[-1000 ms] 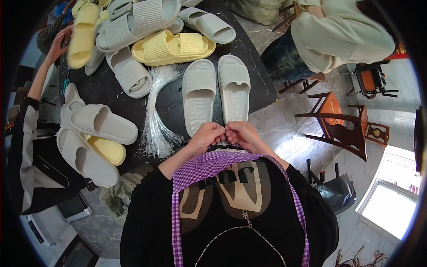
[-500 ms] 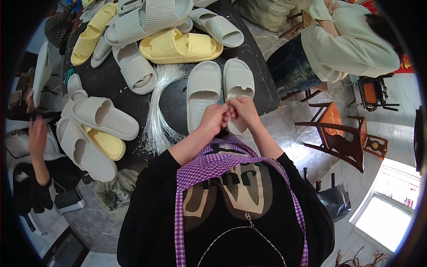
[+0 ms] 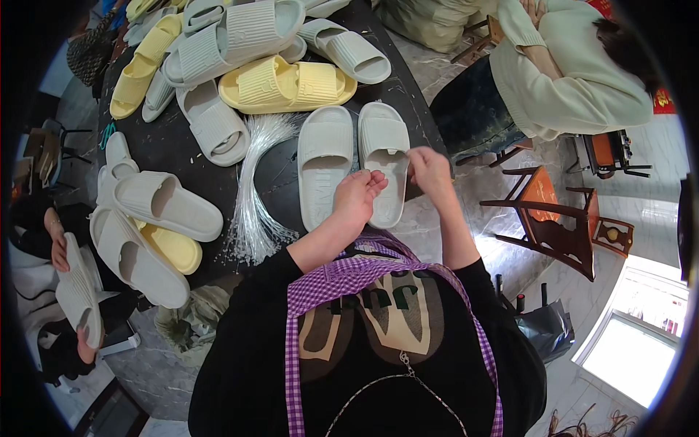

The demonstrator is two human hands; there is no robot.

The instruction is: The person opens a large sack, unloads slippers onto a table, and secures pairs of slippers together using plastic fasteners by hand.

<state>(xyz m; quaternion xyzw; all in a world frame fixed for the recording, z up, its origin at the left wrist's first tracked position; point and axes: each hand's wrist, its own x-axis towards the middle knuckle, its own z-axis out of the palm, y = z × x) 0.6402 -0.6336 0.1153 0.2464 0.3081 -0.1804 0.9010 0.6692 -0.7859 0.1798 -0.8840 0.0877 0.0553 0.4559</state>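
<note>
Two pale grey slide slippers stand side by side on the dark table, toes away from me. Over the near inner edge of the left slipper (image 3: 325,149) is my left hand (image 3: 360,195), palm turned up, fingers loosely curled and apart, with nothing visible in it. Beside the right slipper (image 3: 384,135) my right hand (image 3: 429,173) has its fingertips pinched together; whatever they hold is too small to make out. A small pale bit shows at the edge of that slipper's strap. Left of the pair lies a bundle of thin clear plastic strands (image 3: 256,193).
Grey slippers (image 3: 237,40) and yellow slippers (image 3: 287,84) are heaped at the far side. More grey slippers (image 3: 169,200) pile up on the left. At far left a co-worker's hands hold a grey slipper (image 3: 79,291). A seated person (image 3: 575,73) and wooden chairs (image 3: 542,200) are at right.
My hands, together over the right slipper before, have come apart; the right one moved outward to the right. The co-worker at left lowered a grey slipper and now has both hands on it.
</note>
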